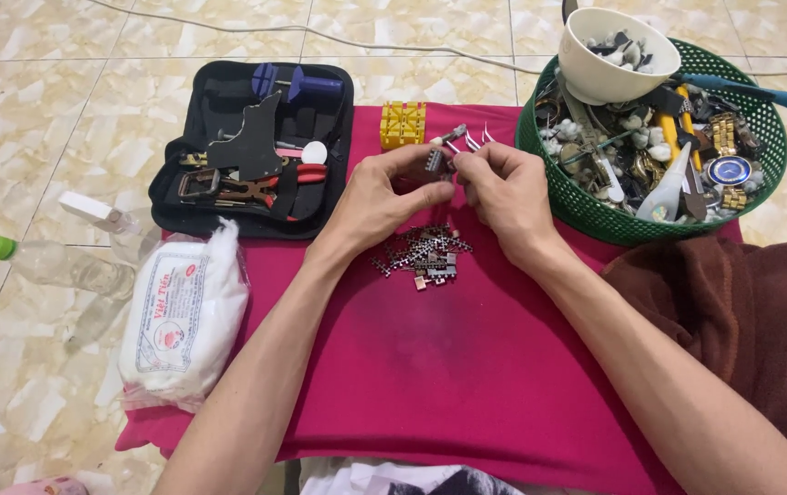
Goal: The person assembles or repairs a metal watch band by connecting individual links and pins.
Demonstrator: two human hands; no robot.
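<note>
My left hand (378, 194) pinches a small metal watch-band link (436, 162) between thumb and fingers. My right hand (503, 191) meets it from the right and grips thin metal tweezers (467, 140) whose tips stick up past the fingers. Both hands hover over a magenta cloth (439, 367). Just below them lies a pile of small metal band links (423, 253). A yellow slotted plastic block (403, 124) stands behind the hands.
A black zip tool case (251, 151) with pliers and tools lies open at the left. A green basket (655, 137) of watch parts holds a white bowl (615, 55). A bag of cotton (183, 316), plastic bottles (54, 261) and a brown towel (732, 302) flank the cloth.
</note>
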